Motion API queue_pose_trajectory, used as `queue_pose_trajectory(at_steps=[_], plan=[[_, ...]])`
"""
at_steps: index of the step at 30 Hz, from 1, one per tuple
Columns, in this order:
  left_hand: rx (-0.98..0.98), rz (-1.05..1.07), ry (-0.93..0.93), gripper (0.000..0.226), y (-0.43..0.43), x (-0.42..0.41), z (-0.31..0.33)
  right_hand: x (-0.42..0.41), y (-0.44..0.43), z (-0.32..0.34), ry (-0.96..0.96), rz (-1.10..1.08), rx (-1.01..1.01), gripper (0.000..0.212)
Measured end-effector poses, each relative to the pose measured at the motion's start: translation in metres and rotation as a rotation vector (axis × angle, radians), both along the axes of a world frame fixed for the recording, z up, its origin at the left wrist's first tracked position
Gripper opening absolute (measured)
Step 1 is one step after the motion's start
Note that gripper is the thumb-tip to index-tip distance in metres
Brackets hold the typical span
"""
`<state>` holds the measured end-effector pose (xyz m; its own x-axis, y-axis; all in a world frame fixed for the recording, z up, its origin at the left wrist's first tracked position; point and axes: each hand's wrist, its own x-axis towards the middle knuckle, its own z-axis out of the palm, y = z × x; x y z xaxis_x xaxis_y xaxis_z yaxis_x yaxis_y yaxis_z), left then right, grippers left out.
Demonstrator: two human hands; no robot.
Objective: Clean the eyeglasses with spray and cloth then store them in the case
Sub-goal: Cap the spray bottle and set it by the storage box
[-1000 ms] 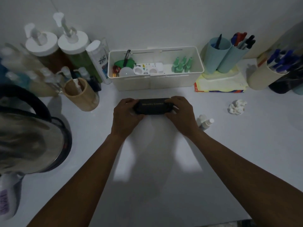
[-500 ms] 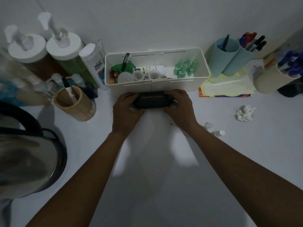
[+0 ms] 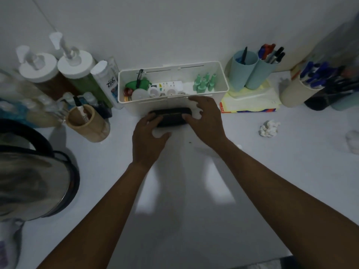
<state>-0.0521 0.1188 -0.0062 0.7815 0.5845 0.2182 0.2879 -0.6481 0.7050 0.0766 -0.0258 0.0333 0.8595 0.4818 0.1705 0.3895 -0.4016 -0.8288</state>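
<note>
A black eyeglass case [image 3: 171, 117] lies shut on the white table, its long side against the front wall of a white storage bin [image 3: 223, 88]. My left hand [image 3: 148, 138] has its fingertips resting on the case's left end, with the thumb spread away on the table side. My right hand [image 3: 206, 119] hovers at the case's right end with its fingers fanned apart; only the thumb is near the case. The eyeglasses are not visible. A small white bottle cap [image 3: 239, 146] peeks out beside my right forearm. A crumpled white cloth [image 3: 269, 129] lies to the right.
The bin holds green bottles and small items. Pump bottles [image 3: 74, 65] and a wooden cup [image 3: 87, 123] stand at the left, with a kettle [image 3: 35, 181] nearer me. Pen cups [image 3: 252, 70] and a yellow pad [image 3: 250, 101] sit at the right.
The case has moved away from me up against the bin and now lies on the table. Both hands have loosened; the right hand's fingers have spread off the case.
</note>
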Motion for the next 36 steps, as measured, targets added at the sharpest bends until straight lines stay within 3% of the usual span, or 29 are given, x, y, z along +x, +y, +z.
queue_pose_trajectory(at_steps=[5, 8, 11, 15, 18, 20, 24, 27, 29, 31, 36], plan=[[-0.137, -0.137, -0.042, 0.04, -0.072, -0.002, 0.014, 0.02, -0.051, 0.048, 0.117, 0.016, 0.006, 0.027], [-0.293, -0.286, 0.072, 0.039, -0.11, 0.002, 0.013, 0.04, -0.102, 0.031, 0.163, 0.01, -0.077, 0.012], [-0.344, -0.365, 0.162, 0.055, -0.136, 0.01, 0.002, 0.046, -0.143, -0.002, 0.203, 0.05, -0.213, 0.018], [-0.397, -0.31, 0.135, 0.066, -0.158, 0.023, -0.014, 0.049, -0.163, -0.036, 0.204, 0.211, -0.359, 0.041], [-0.402, -0.274, 0.064, 0.057, -0.165, 0.033, -0.02, 0.055, -0.158, -0.052, 0.04, 0.323, -0.441, 0.045], [-0.372, -0.279, 0.025, 0.043, -0.167, 0.037, -0.022, 0.056, -0.155, -0.053, -0.036, 0.36, -0.456, 0.036], [-0.331, -0.277, 0.027, 0.037, -0.164, 0.038, -0.021, 0.049, -0.159, -0.039, -0.055, 0.177, -0.319, 0.016], [-0.352, -0.298, 0.087, 0.042, -0.159, 0.037, -0.018, 0.041, -0.162, -0.015, 0.186, 0.005, -0.028, 0.016], [-0.338, -0.321, 0.116, 0.046, -0.156, 0.038, -0.016, 0.033, -0.165, 0.004, 0.358, 0.08, 0.147, 0.015], [-0.333, -0.34, 0.136, 0.053, -0.154, 0.039, -0.013, 0.026, -0.169, 0.012, 0.489, 0.171, 0.242, 0.03], [-0.345, -0.356, 0.164, 0.039, -0.15, 0.042, -0.015, 0.017, -0.169, 0.007, 0.477, 0.228, 0.243, 0.02]])
